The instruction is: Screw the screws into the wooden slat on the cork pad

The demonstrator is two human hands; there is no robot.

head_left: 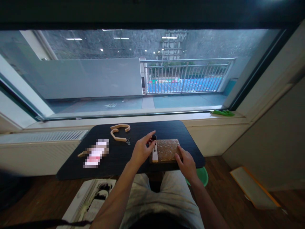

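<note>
A brown rectangular block [167, 150] with a shiny, speckled surface lies flat near the front of the dark table. Along its left end runs a pale strip [155, 155] with dark marks. At the top of that strip, the thumb and fingers of my left hand [142, 149] close around a small dark piece [153, 137]; its exact kind is hard to see. My right hand [187, 161] grips the block's right end, its thumb and a finger showing on the top face. The fingers' undersides are hidden.
Two curved wooden pieces [121, 139] and a small metal clip-like item [128, 141] lie on the table [133, 127]. A blurred pink-and-white item [96, 153] covers another wooden piece [82, 154]. Below are an open white box [78, 198] and a green basin [203, 176].
</note>
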